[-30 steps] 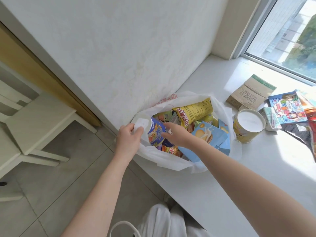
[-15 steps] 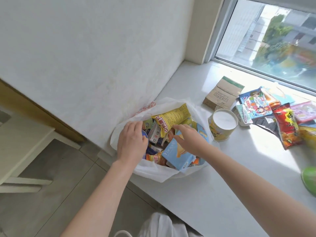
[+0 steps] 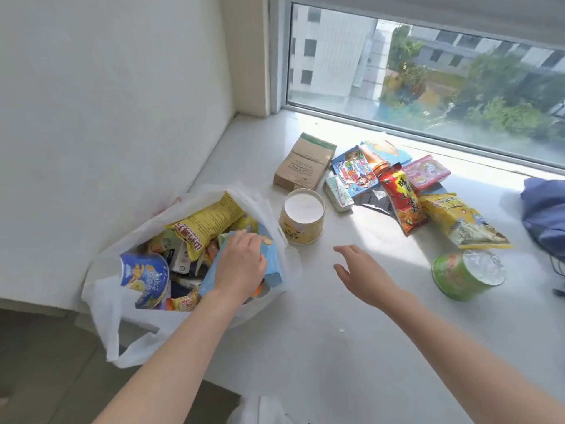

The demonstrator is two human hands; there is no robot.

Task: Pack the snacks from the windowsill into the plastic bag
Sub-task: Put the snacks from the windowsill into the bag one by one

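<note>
A white plastic bag [image 3: 104, 289] stands open at the windowsill's left edge, full of snacks: a blue crisp cup [image 3: 143, 276], a yellow packet [image 3: 208, 221], a light blue box [image 3: 272, 258]. My left hand [image 3: 241, 264] lies on the light blue box inside the bag, fingers bent over its far edge. Over the bare sill, to the right of the bag, my right hand [image 3: 363, 273] hovers with spread fingers and holds nothing. A yellow tub with a white lid [image 3: 302, 215] stands just beyond it. A green cup [image 3: 461, 273] lies on its side further right.
More snacks lie on the white windowsill [image 3: 336, 347] by the window: a brown paper packet [image 3: 302, 163], a blue cartoon packet [image 3: 354, 171], a red packet [image 3: 400, 200], a pink box [image 3: 426, 171], a yellow packet [image 3: 458, 221]. A blue cloth [image 3: 544, 209] lies at the right edge.
My right hand has let go of the light blue box and come out of the bag to the right. My left hand has moved from the bag's rim onto that box.
</note>
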